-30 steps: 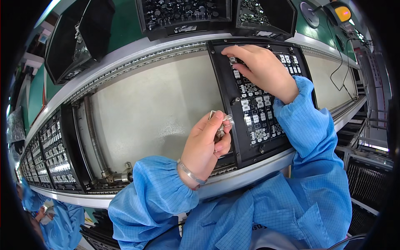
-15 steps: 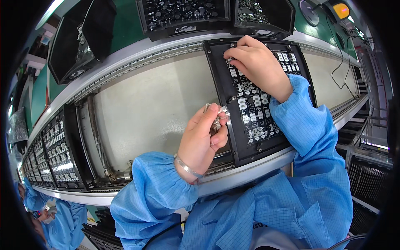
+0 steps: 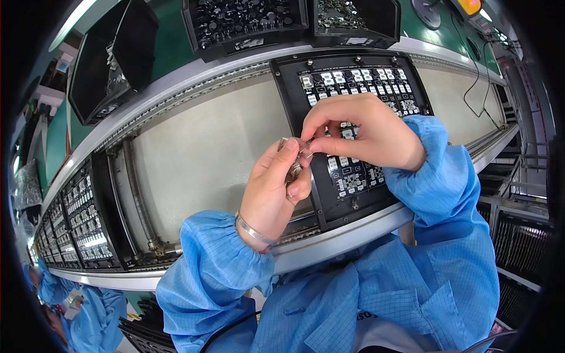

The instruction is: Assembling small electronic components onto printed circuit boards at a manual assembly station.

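My left hand [image 3: 272, 188] is closed around several small silver metal parts with thin leads [image 3: 295, 169], palm up, by the left edge of a black carrier frame [image 3: 288, 100]. Over the frame, my right hand [image 3: 374, 130] reaches in from the right. Its thumb and forefinger pinch together at the parts in my left hand; what exactly lies between the fingertips is too small to make out. Inside the frame lie dark circuit boards [image 3: 354, 183] bearing rows of white and silver components. At their far left corner sits a small silver part [image 3: 306, 82]. My right hand hides the middle of the boards.
The frame rests across a conveyor with metal rails [image 3: 359, 235]. Beyond it stand a black bin [image 3: 226, 48] of dark round components, another [image 3: 359, 36] of silver parts, and a third black bin [image 3: 112, 70]. A second loaded carrier [image 3: 112, 206] lies left. Someone's blue sleeve [image 3: 97, 315] shows lower left.
My right hand has come back from the boards' far left corner to my left hand. The silver part at that corner now shows free of my fingers. The view has shifted slightly.
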`<state>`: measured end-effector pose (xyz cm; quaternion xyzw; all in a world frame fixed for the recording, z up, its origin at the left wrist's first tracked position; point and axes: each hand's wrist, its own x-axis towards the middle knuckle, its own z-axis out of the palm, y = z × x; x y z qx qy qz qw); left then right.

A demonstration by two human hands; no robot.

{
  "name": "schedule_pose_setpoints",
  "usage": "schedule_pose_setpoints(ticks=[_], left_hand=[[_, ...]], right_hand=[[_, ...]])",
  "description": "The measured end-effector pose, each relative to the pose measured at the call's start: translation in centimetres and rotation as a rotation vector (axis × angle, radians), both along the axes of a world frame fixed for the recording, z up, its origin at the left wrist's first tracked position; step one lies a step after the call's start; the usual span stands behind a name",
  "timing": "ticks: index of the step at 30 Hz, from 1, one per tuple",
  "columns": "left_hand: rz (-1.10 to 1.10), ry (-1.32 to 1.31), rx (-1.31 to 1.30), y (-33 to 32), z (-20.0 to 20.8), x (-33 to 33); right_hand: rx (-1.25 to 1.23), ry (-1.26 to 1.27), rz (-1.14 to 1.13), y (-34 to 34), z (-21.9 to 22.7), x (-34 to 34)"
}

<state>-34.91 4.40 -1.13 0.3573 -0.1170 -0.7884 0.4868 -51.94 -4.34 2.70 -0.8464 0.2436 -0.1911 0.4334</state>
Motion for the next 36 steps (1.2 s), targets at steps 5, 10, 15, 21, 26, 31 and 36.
schedule_pose_setpoints(ticks=[5, 10, 15, 21, 26, 31, 36], left_hand=[[-0.043, -0.001, 0.002, -0.1, -0.4, -0.4], [-0.019, -0.029, -0.139, -0.5, 0.1, 0.5], [-0.041, 0.170, -0.170, -0.9, -0.7, 1.0], [-0.203, 0.493, -0.114, -1.4, -1.2, -0.5], [-0.263, 0.428, -0.262, -2.1, -0.8, 0.0], [-0.134, 0.172, -0.242, -1.5, -1.5, 1.2], [0.210, -0.155, -0.126, -1.6, -4.2, 1.3]], right_hand=[[0.222, 0.030, -0.009, -0.3, -0.1, -0.6], [0.308, -0.098, 0.127, -2.0, 0.1, 0.5], [0.247, -0.252, 0.249, -2.4, -0.8, -0.4], [-0.035, -0.107, 0.229, -2.2, 0.0, -1.2], [0.169, -0.126, -0.021, -1.5, 2.3, -1.9], [0.423, -0.436, -0.076, -2.2, 1.9, -3.0], [0.514, -0.547, 0.007, -2.9, -1.3, -7.4]])
